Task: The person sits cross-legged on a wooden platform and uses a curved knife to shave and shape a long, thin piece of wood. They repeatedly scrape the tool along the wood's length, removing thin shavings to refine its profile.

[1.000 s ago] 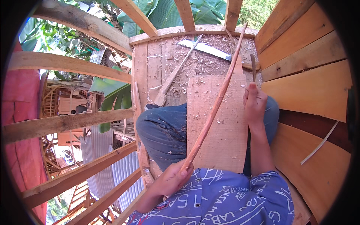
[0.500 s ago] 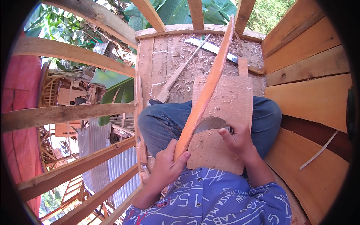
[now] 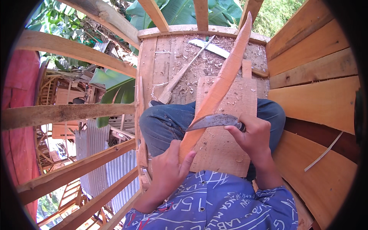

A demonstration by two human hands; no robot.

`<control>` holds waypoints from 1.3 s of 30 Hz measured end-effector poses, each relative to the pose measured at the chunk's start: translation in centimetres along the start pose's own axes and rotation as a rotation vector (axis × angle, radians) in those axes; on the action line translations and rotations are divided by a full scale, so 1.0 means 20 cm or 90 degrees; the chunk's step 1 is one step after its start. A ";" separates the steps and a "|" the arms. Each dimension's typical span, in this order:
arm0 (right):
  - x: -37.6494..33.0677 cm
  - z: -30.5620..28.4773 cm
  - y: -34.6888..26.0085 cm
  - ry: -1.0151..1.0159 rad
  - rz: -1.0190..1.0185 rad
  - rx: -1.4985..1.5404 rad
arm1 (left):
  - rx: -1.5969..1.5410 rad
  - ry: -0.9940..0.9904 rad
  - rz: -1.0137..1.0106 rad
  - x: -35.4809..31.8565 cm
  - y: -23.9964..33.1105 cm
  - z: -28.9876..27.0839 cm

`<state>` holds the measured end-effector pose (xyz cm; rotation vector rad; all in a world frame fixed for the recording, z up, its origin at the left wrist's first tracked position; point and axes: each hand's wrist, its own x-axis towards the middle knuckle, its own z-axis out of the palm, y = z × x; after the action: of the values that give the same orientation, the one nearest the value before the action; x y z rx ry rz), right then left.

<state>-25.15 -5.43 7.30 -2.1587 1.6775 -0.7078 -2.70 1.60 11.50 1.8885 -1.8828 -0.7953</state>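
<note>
head view: a seated person on a raised plank platform, seen from above.
left hand (image 3: 168, 172): closed around the near end of the wooden stave (image 3: 222, 82), thumb raised alongside it; the grip is full, not loose.
right hand (image 3: 253, 136): fingers (image 3: 239, 134) curled tight round the handle of the curved knife (image 3: 214, 122); the handle itself is mostly hidden.
wooden stave: a long pale strip, held slanted from the near left up to the far right, its far tip rising past the platform rim; it is laid over the board (image 3: 230, 126) resting on the lap.
curved knife: blade laid across the stave, its point to the left, just beyond the left thumb.
stave and fingers: the stave passes through the left fist and lies under the blade, apart from the right fingers.
risk: the blade point is judged close to the left thumb; a slip toward the near side could cut it. the stave might twist if the left grip slackens.
surroundings: a long blade (image 3: 212, 48) and wood shavings (image 3: 191, 86) lie on the far planks.
</note>
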 end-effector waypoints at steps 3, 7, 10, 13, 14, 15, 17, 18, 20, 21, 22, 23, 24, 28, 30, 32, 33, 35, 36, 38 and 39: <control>0.02 -0.01 0.01 0.044 -0.012 -0.028 | -0.022 -0.006 0.000 0.00 0.02 0.00; 0.03 -0.01 0.04 0.072 -0.020 -0.053 | -0.053 -0.002 0.001 0.00 0.03 0.01; 0.04 0.00 0.06 0.092 -0.039 -0.059 | -0.059 0.002 0.004 -0.01 0.03 0.01; 0.05 0.03 0.07 0.111 -0.066 -0.068 | -0.067 -0.002 0.002 -0.01 0.02 0.01; 0.05 0.04 0.07 0.117 -0.076 -0.071 | -0.070 -0.005 0.000 -0.01 0.02 0.01; 0.05 0.04 0.07 0.111 -0.077 -0.067 | -0.073 -0.008 -0.005 -0.01 0.02 0.01; 0.06 0.04 0.06 0.098 -0.079 -0.058 | -0.080 -0.014 -0.015 -0.02 0.01 0.01; 0.06 0.05 0.07 0.126 -0.057 -0.051 | -0.074 -0.027 -0.027 -0.03 0.00 0.01; 0.07 0.07 0.11 0.179 -0.012 -0.036 | -0.063 -0.052 -0.053 -0.04 -0.01 0.00; 0.14 -0.01 0.26 0.193 0.171 0.006 | -0.055 -0.070 -0.062 -0.07 -0.02 0.00; 0.18 -0.10 0.41 0.207 0.359 0.047 | -0.046 -0.092 -0.067 -0.12 -0.06 0.02; 0.16 -0.13 0.41 0.192 0.342 0.026 | -0.033 -0.113 -0.076 -0.15 -0.10 0.02; 0.14 -0.16 0.40 0.174 0.323 0.006 | -0.041 -0.080 -0.093 -0.14 -0.12 0.04; 0.06 -0.01 0.13 0.035 0.122 0.003 | -0.069 -0.007 -0.137 -0.09 -0.16 0.04; 0.02 0.06 0.01 -0.004 0.070 0.039 | -0.084 0.008 -0.118 -0.04 -0.14 0.04; 0.00 0.08 -0.06 -0.045 0.039 0.048 | -0.079 0.001 -0.117 -0.04 -0.11 0.02; -0.01 0.08 -0.08 -0.062 0.027 0.050 | -0.076 -0.006 -0.112 -0.03 -0.10 0.02; -0.01 0.10 -0.07 -0.040 0.021 0.030 | -0.069 -0.001 -0.079 -0.04 -0.10 0.02; 0.00 0.11 -0.07 -0.034 0.012 0.017 | -0.071 0.007 -0.066 -0.05 -0.09 0.02; 0.01 0.11 -0.04 -0.030 0.006 -0.032 | -0.068 0.012 -0.059 -0.06 -0.09 0.03; 0.02 0.11 -0.02 -0.031 0.002 -0.057 | -0.069 0.015 -0.058 -0.06 -0.09 0.04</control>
<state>-23.58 -5.79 5.83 -2.2145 1.7184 -0.5853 -1.63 2.99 9.98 1.9191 -1.7146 -0.8817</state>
